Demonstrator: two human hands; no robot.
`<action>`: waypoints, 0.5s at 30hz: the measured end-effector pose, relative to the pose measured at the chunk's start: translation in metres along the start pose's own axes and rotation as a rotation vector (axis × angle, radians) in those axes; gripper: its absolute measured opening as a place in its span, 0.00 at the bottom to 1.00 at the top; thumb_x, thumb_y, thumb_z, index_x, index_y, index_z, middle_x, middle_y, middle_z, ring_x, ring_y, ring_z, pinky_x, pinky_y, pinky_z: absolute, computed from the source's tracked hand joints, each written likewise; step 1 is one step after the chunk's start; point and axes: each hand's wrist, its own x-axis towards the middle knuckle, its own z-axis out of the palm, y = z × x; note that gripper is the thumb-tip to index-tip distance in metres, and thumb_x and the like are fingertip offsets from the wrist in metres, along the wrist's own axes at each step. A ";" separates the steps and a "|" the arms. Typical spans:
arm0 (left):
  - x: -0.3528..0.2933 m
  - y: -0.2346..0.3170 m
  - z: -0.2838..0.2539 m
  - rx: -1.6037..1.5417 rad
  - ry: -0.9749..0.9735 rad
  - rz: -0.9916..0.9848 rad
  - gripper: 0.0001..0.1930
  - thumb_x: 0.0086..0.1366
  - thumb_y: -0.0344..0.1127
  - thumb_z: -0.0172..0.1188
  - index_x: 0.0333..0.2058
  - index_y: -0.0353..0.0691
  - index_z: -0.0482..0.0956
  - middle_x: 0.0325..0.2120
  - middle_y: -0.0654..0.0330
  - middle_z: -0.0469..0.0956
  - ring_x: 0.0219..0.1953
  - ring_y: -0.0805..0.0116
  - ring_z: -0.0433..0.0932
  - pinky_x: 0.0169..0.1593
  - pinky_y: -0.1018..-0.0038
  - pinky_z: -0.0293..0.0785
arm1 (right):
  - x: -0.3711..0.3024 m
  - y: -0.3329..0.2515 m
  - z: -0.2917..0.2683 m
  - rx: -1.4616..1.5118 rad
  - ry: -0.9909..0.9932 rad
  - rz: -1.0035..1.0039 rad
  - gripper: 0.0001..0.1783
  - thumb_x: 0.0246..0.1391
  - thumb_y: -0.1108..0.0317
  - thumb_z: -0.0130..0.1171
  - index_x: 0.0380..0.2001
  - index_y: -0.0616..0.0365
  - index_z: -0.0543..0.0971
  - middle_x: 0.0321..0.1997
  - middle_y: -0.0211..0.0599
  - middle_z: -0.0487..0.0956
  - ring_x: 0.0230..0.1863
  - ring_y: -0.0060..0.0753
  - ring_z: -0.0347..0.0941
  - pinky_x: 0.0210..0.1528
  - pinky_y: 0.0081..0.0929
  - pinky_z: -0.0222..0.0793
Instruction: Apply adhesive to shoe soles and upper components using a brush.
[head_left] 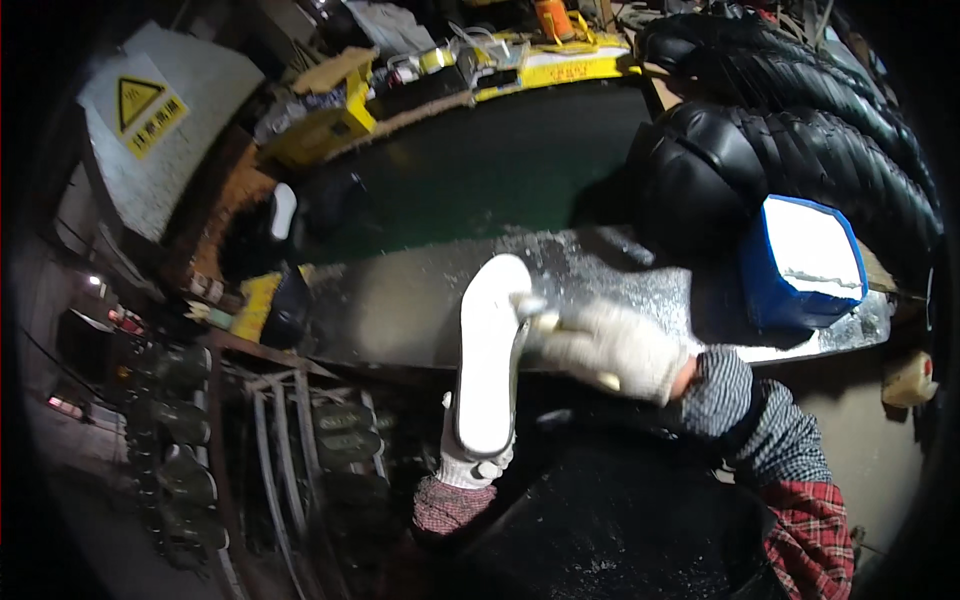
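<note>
My left hand (pixel 474 464), in a white knit glove, is closed round a shoe (pixel 490 350) from below. The shoe is turned over, its white sole facing up and its toe end pointing away from me. My right hand (pixel 612 352), in a pale glove, is beside the front part of the sole and smeared by motion. From its fingers a small pale brush-like tool (pixel 530 304) reaches to the sole's right edge; blur hides its exact shape. To the right, a blue square tub (pixel 762 285) holds a white substance.
Behind the shoe runs a worktop with a smeared metal front strip (pixel 400 300) and a dark green surface (pixel 480 170). Large black ribbed rolls (pixel 800 150) lie at the back right. Another white-soled shoe (pixel 283 212) is at the far left. Racks with dark shoes (pixel 185 430) stand lower left.
</note>
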 end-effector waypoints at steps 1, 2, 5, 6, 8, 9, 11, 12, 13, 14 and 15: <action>-0.001 0.010 0.008 -0.076 0.020 -0.039 0.50 0.51 0.81 0.48 0.44 0.30 0.74 0.18 0.46 0.75 0.09 0.60 0.68 0.13 0.68 0.68 | -0.001 -0.008 0.003 -0.022 0.027 -0.067 0.15 0.55 0.67 0.58 0.46 0.53 0.78 0.38 0.42 0.76 0.36 0.46 0.74 0.35 0.38 0.73; 0.005 0.019 0.022 0.222 0.220 0.197 0.46 0.55 0.79 0.47 0.40 0.32 0.76 0.15 0.48 0.74 0.06 0.67 0.63 0.11 0.75 0.64 | -0.008 -0.016 -0.002 0.114 0.059 -0.078 0.15 0.54 0.67 0.60 0.46 0.52 0.78 0.37 0.40 0.76 0.35 0.46 0.74 0.36 0.39 0.73; 0.021 0.078 0.041 0.217 0.234 0.220 0.42 0.54 0.76 0.54 0.39 0.34 0.77 0.20 0.49 0.77 0.14 0.65 0.74 0.11 0.82 0.64 | -0.048 -0.016 -0.033 0.106 0.141 0.034 0.17 0.49 0.71 0.65 0.45 0.53 0.79 0.35 0.40 0.76 0.35 0.44 0.74 0.35 0.36 0.73; 0.031 0.090 0.055 0.229 0.343 0.409 0.37 0.58 0.70 0.55 0.41 0.33 0.76 0.22 0.49 0.77 0.17 0.65 0.75 0.14 0.81 0.69 | -0.061 -0.019 -0.047 0.130 0.229 0.098 0.17 0.48 0.72 0.67 0.44 0.53 0.80 0.36 0.40 0.77 0.36 0.43 0.75 0.36 0.35 0.73; 0.051 0.127 0.064 0.199 0.313 0.605 0.26 0.66 0.54 0.57 0.46 0.34 0.73 0.32 0.48 0.78 0.28 0.61 0.79 0.30 0.73 0.83 | -0.092 -0.022 -0.076 0.167 0.395 0.222 0.17 0.46 0.74 0.69 0.42 0.56 0.82 0.38 0.42 0.79 0.38 0.41 0.77 0.39 0.31 0.74; 0.055 0.161 0.040 0.122 0.291 0.905 0.26 0.65 0.52 0.59 0.46 0.31 0.72 0.38 0.47 0.77 0.35 0.57 0.80 0.41 0.66 0.84 | -0.105 -0.025 -0.090 0.239 0.447 0.225 0.16 0.47 0.75 0.68 0.42 0.60 0.81 0.38 0.43 0.79 0.39 0.39 0.77 0.40 0.30 0.74; 0.073 0.168 0.067 0.021 0.204 0.843 0.26 0.65 0.52 0.60 0.44 0.29 0.72 0.41 0.47 0.77 0.42 0.53 0.79 0.49 0.60 0.81 | -0.140 -0.027 -0.109 0.341 0.590 0.340 0.14 0.49 0.75 0.65 0.42 0.63 0.80 0.38 0.43 0.79 0.38 0.37 0.76 0.40 0.29 0.73; 0.100 0.151 0.092 0.041 0.289 0.960 0.28 0.66 0.55 0.58 0.39 0.27 0.72 0.37 0.47 0.77 0.47 0.50 0.77 0.52 0.56 0.79 | -0.152 -0.029 -0.112 0.387 0.688 0.370 0.14 0.51 0.74 0.63 0.42 0.64 0.80 0.38 0.43 0.79 0.37 0.35 0.76 0.40 0.28 0.72; 0.119 0.123 0.119 0.275 0.172 0.747 0.30 0.66 0.59 0.54 0.34 0.29 0.72 0.33 0.47 0.75 0.44 0.49 0.76 0.52 0.54 0.77 | -0.164 -0.033 -0.114 0.434 0.783 0.398 0.13 0.52 0.74 0.62 0.42 0.64 0.80 0.39 0.42 0.78 0.37 0.33 0.76 0.40 0.27 0.72; 0.145 0.096 0.141 0.291 0.031 0.501 0.33 0.65 0.64 0.51 0.31 0.30 0.70 0.29 0.49 0.73 0.40 0.50 0.75 0.51 0.52 0.75 | -0.176 -0.042 -0.117 0.588 0.845 0.514 0.12 0.54 0.72 0.61 0.42 0.65 0.80 0.39 0.43 0.78 0.37 0.31 0.75 0.40 0.26 0.71; 0.174 0.060 0.167 0.357 0.125 0.398 0.35 0.63 0.67 0.51 0.29 0.32 0.69 0.27 0.50 0.71 0.34 0.53 0.73 0.49 0.53 0.74 | -0.184 -0.045 -0.118 0.589 0.876 0.538 0.12 0.54 0.72 0.61 0.42 0.65 0.80 0.39 0.42 0.78 0.39 0.31 0.75 0.42 0.26 0.70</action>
